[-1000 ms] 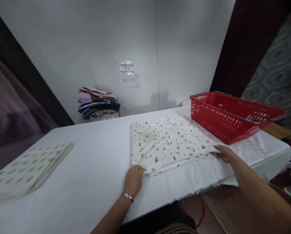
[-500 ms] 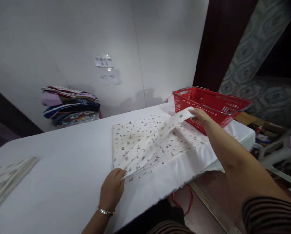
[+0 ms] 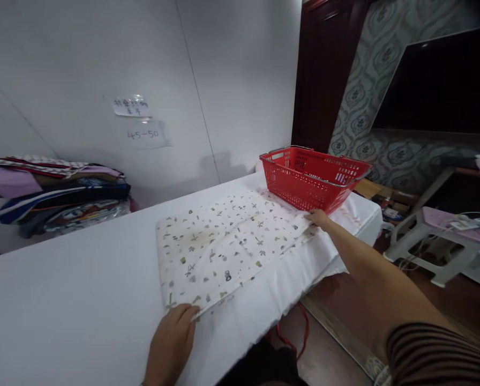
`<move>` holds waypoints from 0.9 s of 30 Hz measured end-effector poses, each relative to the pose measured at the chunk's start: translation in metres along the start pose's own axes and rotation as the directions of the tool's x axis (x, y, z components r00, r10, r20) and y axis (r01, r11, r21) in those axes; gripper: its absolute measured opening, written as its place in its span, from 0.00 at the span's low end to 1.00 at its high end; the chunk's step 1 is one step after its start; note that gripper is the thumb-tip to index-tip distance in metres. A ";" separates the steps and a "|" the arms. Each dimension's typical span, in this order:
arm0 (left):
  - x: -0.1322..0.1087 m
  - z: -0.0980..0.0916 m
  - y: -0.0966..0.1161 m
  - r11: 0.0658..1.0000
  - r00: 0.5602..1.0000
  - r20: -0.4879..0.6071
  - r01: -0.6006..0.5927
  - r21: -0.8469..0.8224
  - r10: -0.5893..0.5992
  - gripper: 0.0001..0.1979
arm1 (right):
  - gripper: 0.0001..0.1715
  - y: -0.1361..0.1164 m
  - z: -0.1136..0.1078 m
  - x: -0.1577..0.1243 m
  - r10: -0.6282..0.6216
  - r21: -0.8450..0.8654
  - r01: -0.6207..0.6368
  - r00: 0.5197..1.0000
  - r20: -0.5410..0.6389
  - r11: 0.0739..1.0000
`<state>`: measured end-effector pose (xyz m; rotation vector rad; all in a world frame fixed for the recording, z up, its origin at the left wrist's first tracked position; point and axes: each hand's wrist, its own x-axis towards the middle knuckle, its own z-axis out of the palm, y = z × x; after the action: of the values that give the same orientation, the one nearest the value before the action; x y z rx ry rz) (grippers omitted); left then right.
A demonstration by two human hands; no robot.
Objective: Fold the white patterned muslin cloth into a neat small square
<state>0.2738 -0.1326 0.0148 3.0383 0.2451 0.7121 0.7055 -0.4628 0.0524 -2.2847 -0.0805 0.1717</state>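
A white cloth with small printed figures point(image 3: 227, 244) lies flat and folded on the white-covered table point(image 3: 75, 300). My left hand point(image 3: 171, 343) pinches the cloth's near left corner, fingers closed on the edge. My right hand point(image 3: 318, 217) rests at the cloth's right corner, fingers closed on the fabric, just in front of the red basket point(image 3: 312, 177).
The red plastic basket stands at the table's far right end. A pile of folded coloured fabrics point(image 3: 55, 190) sits against the white wall at the back left. Paper labels point(image 3: 139, 120) hang on the wall. A low stool point(image 3: 436, 236) stands on the floor to the right.
My right hand had lifted the cloth's right corner toward the basket; now the cloth lies flat again with that hand low at its right corner. The view has swung to the right.
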 end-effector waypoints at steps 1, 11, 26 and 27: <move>0.002 -0.003 0.002 1.000 1.000 0.001 0.016 -0.001 -0.016 0.15 | 0.09 -0.001 -0.001 0.004 -0.013 -0.025 0.013 1.000 -0.013 1.000; -0.005 0.009 0.003 0.993 0.969 0.220 0.106 0.045 -0.114 0.20 | 0.08 0.023 -0.006 0.006 -0.077 -0.419 0.063 0.997 -0.018 0.906; -0.012 0.013 -0.007 0.991 0.978 0.174 0.105 0.082 -0.118 0.18 | 0.10 0.034 -0.012 -0.003 -0.085 -0.572 0.075 0.996 0.010 0.817; -0.011 0.012 -0.007 0.990 0.976 0.179 0.109 0.089 -0.124 0.18 | 0.10 0.034 -0.012 -0.003 -0.084 -0.580 0.076 0.996 0.013 0.811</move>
<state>0.2683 -0.1270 -0.0014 3.1043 0.4525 0.4206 0.7044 -0.4943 0.0344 -2.8908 -0.2533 0.0941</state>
